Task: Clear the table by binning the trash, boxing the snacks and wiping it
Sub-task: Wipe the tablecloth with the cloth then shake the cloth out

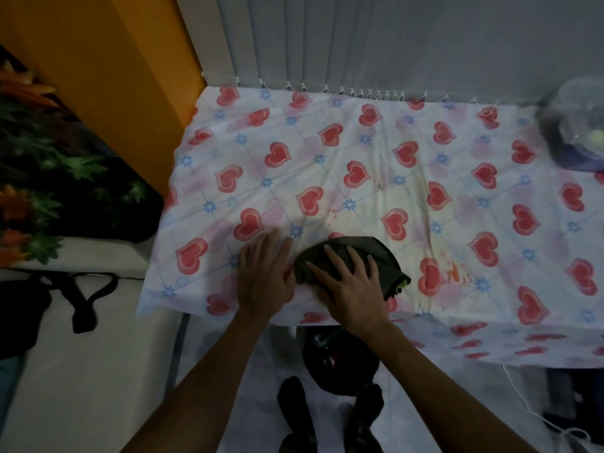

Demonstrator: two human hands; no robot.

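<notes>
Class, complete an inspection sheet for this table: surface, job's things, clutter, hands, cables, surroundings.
Surface: creased heart-print tablecloth, orange stains near the front edge.
Job's things: dark cloth on the tablecloth; dark round bin on the floor below.
Clutter: lidded container at the far right corner.
Hands: left hand flat on the tablecloth; right hand pressing the cloth.
Cables: white cable on the floor, right.
Surroundings: grey curtain, orange panel, artificial flowers, black bag.
</notes>
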